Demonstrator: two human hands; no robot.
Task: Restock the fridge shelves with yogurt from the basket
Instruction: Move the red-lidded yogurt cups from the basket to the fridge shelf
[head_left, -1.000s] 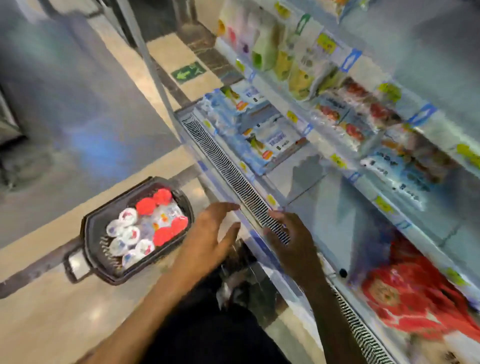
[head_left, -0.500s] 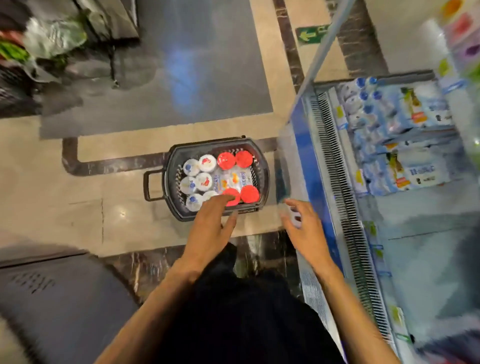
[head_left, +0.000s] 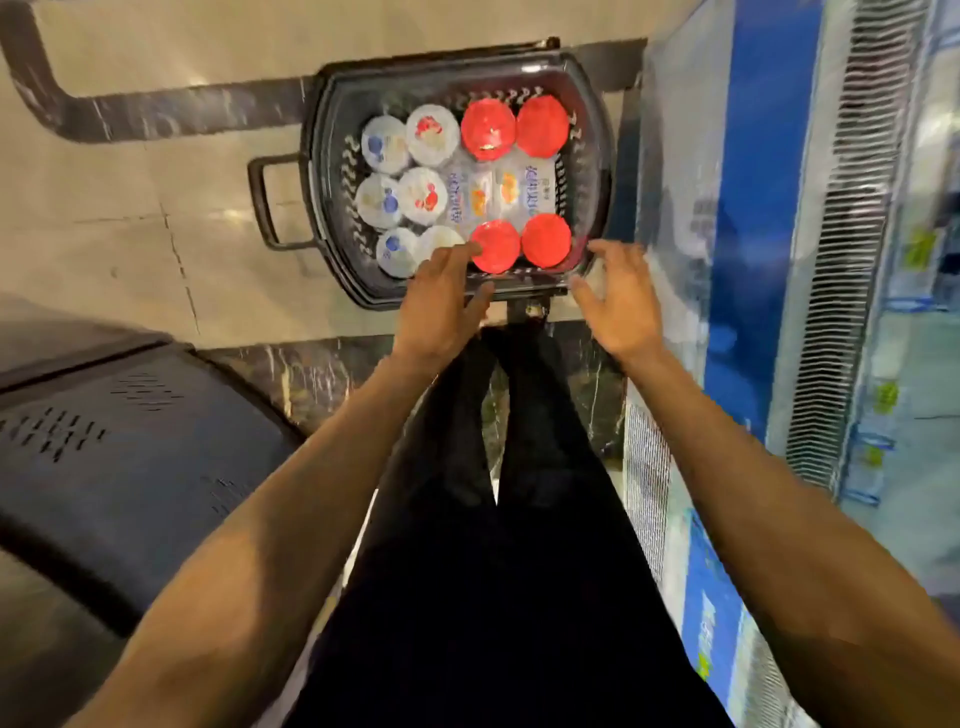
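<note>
Dark plastic basket (head_left: 319, 218) on tiled floor (head_left: 130, 208), just left of blue fridge front (head_left: 763, 208). Inside: white-lidded yogurt cups (head_left: 402, 176) at left, four red-lidded cups (head_left: 488, 130) at far and near right, wrapped multipack (head_left: 498, 195) between them. Left hand (head_left: 441, 304) flat, fingers straight, tips over the near red lid, nothing held. Right hand (head_left: 621, 306) spread, empty, above near-right basket rim. Contact at either hand: cannot tell.

yogurt pots (head_left: 426, 196) in basket (head_left: 332, 171), fridge (head_left: 769, 260) right
</note>
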